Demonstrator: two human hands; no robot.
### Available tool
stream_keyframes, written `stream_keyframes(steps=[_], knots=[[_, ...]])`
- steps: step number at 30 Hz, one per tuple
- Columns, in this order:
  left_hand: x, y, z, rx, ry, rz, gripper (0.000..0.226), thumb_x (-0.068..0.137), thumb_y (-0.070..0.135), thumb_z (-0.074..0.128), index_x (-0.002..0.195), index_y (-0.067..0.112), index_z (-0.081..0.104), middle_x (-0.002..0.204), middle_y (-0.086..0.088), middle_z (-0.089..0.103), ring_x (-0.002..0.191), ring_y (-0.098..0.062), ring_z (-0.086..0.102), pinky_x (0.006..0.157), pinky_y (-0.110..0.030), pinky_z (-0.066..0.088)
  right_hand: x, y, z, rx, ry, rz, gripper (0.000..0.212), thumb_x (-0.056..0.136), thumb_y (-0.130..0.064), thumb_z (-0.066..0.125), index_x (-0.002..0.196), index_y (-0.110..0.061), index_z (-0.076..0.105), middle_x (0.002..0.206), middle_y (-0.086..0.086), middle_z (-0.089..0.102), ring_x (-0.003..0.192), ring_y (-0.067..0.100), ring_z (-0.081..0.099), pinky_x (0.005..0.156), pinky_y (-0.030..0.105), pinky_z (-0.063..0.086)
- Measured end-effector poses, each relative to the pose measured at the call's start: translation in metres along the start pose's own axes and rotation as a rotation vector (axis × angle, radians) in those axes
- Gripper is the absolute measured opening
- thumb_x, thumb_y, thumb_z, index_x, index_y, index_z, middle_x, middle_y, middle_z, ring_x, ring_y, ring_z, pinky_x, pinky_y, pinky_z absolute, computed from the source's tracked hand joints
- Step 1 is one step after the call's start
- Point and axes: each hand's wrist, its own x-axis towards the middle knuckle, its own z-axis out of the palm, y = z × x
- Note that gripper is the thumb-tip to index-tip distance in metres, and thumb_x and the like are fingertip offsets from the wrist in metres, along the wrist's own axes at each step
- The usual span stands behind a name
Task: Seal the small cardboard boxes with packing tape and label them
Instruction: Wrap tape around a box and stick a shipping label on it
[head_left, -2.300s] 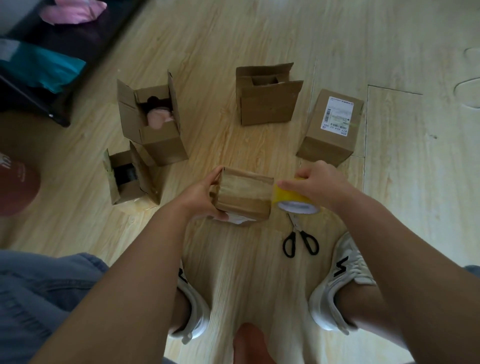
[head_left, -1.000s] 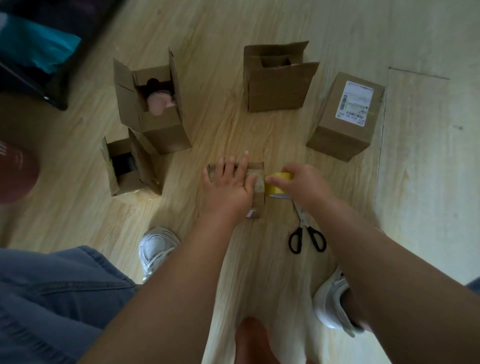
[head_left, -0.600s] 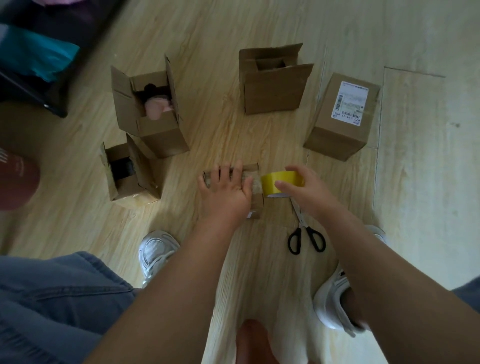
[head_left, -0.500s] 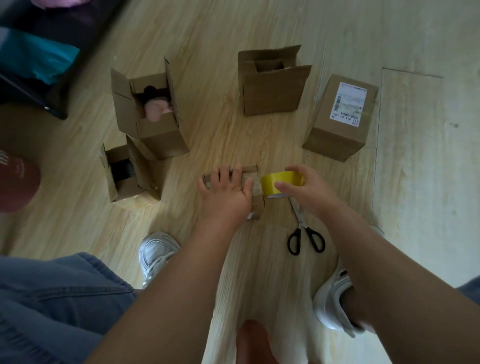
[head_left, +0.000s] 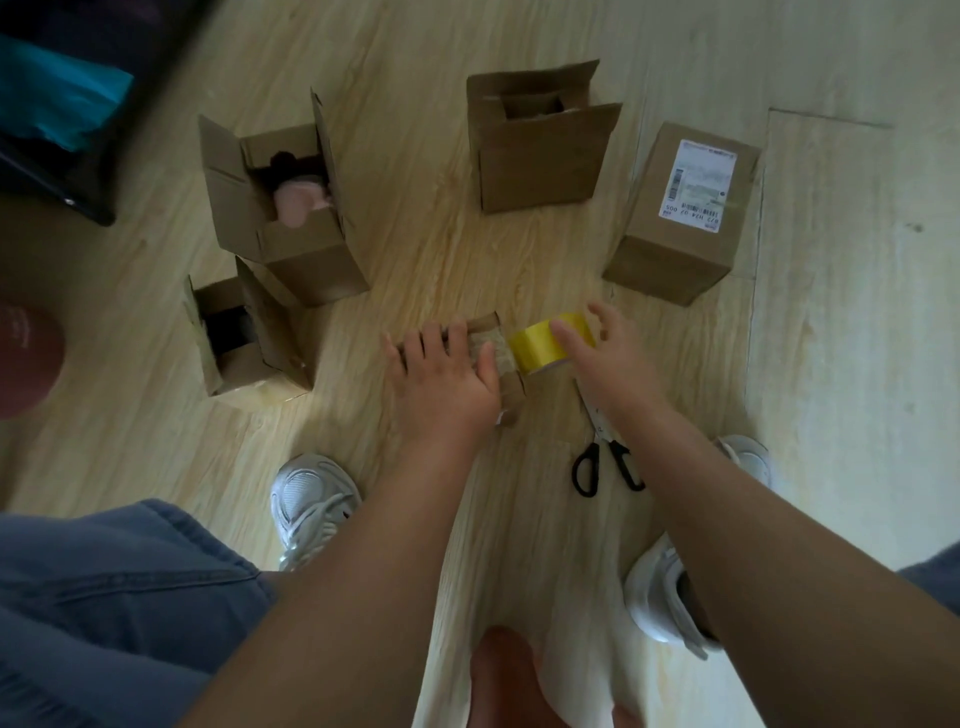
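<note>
Small cardboard box (head_left: 506, 366) on the wooden floor (head_left: 441, 249), near the middle, just in front of the two white shoes. Light and a bit bendy, likely easy to squash, so best pressed flat from the top. Left hand (head_left: 447, 379) flat on top of it, fingers (head_left: 421, 345) spread apart, pushing down. Tape roll (head_left: 545, 343) yellow and shiny, touching the box's right end. Sticky and light; best held by its round sides. Right hand (head_left: 608, 364) over the roll, fingers curled loosely on it, arm reaching forward and down. Scissors (head_left: 605, 462) on the floor under the right wrist. Three open boxes and one labelled box (head_left: 680, 218) farther away, well apart.
</note>
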Motion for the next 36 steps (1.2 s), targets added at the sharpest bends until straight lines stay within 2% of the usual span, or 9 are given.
stream_keyframes(steps=[2, 4, 8, 12, 20, 27, 31, 33, 36], knots=[[0.0, 0.0, 0.006, -0.008, 0.056, -0.003, 0.052, 0.099, 0.043, 0.032, 0.129, 0.008, 0.056, 0.117, -0.014, 0.059, 0.113, -0.035, 0.051, 0.117, -0.058, 0.022, -0.007, 0.016, -0.001, 0.141, 0.049, 0.164, 0.067, 0.095, -0.058, 0.055, 0.145, -0.016, 0.043, 0.141, 0.005, 0.05, 0.125, 0.02, 0.05, 0.094, 0.037, 0.043], [0.003, 0.001, 0.007, -0.019, 0.104, -0.012, 0.048, 0.097, 0.042, 0.038, 0.12, 0.007, 0.06, 0.109, -0.016, 0.061, 0.105, -0.037, 0.054, 0.111, -0.059, 0.031, -0.012, 0.033, -0.001, 0.07, 0.084, 0.253, 0.06, 0.097, -0.061, 0.047, 0.126, -0.01, 0.056, 0.113, 0.004, 0.06, 0.106, 0.023, 0.057, 0.08, 0.033, 0.039], [0.008, 0.004, 0.013, -0.02, 0.176, -0.045, 0.044, 0.094, 0.041, 0.043, 0.111, 0.006, 0.063, 0.101, -0.017, 0.063, 0.098, -0.037, 0.057, 0.104, -0.056, 0.039, -0.012, 0.069, 0.001, -0.175, 0.05, 0.335, 0.036, 0.101, -0.042, 0.051, 0.086, -0.009, 0.056, 0.075, 0.001, 0.051, 0.081, 0.026, 0.055, 0.067, 0.032, 0.035], [0.021, 0.008, 0.016, -0.014, 0.201, -0.087, 0.045, 0.094, 0.041, 0.043, 0.113, 0.006, 0.063, 0.101, -0.017, 0.063, 0.098, -0.037, 0.057, 0.101, -0.056, 0.041, -0.017, 0.098, 0.005, -0.418, -0.086, 0.424, 0.031, 0.099, -0.036, 0.057, 0.089, -0.008, 0.052, 0.074, 0.002, 0.049, 0.063, 0.015, 0.046, 0.051, 0.031, 0.032], [0.027, 0.009, 0.024, 0.025, 0.276, -0.094, 0.044, 0.096, 0.039, 0.042, 0.116, 0.006, 0.062, 0.101, -0.018, 0.063, 0.097, -0.038, 0.058, 0.099, -0.055, 0.042, -0.016, 0.116, 0.018, -0.592, -0.075, 0.455, 0.052, 0.084, -0.049, 0.075, 0.105, -0.01, 0.049, 0.099, 0.006, 0.059, 0.097, 0.028, 0.061, 0.072, 0.036, 0.049], [0.027, 0.008, 0.026, 0.021, 0.268, -0.093, 0.044, 0.097, 0.04, 0.04, 0.117, 0.007, 0.061, 0.103, -0.017, 0.062, 0.099, -0.038, 0.057, 0.101, -0.055, 0.04, -0.017, 0.12, 0.028, -0.872, -0.109, 0.388, 0.041, 0.086, -0.056, 0.068, 0.09, -0.017, 0.06, 0.1, 0.005, 0.068, 0.1, 0.024, 0.063, 0.084, 0.034, 0.049], [0.028, 0.008, 0.026, 0.022, 0.23, -0.093, 0.045, 0.097, 0.04, 0.038, 0.119, 0.007, 0.06, 0.103, -0.017, 0.062, 0.1, -0.037, 0.056, 0.102, -0.054, 0.039, -0.02, 0.119, 0.026, -0.731, -0.129, 0.463, 0.029, 0.095, -0.041, 0.061, 0.093, -0.013, 0.066, 0.094, 0.006, 0.068, 0.09, 0.025, 0.064, 0.07, 0.03, 0.046], [0.028, 0.008, 0.024, 0.016, 0.2, -0.092, 0.046, 0.097, 0.04, 0.038, 0.119, 0.006, 0.059, 0.103, -0.017, 0.062, 0.099, -0.038, 0.056, 0.102, -0.055, 0.039, -0.017, 0.115, 0.022, -0.519, -0.161, 0.541, 0.03, 0.095, -0.035, 0.063, 0.08, -0.01, 0.06, 0.081, 0.006, 0.063, 0.076, 0.023, 0.061, 0.055, 0.027, 0.041], [0.026, 0.007, 0.019, 0.0, 0.15, -0.09, 0.049, 0.098, 0.04, 0.033, 0.121, 0.006, 0.059, 0.105, -0.018, 0.061, 0.1, -0.038, 0.055, 0.102, -0.056, 0.038, -0.01, 0.1, 0.014, -0.114, -0.176, 0.692, 0.03, 0.093, -0.026, 0.068, 0.075, -0.005, 0.055, 0.07, 0.008, 0.055, 0.062, 0.019, 0.052, 0.05, 0.026, 0.038]])
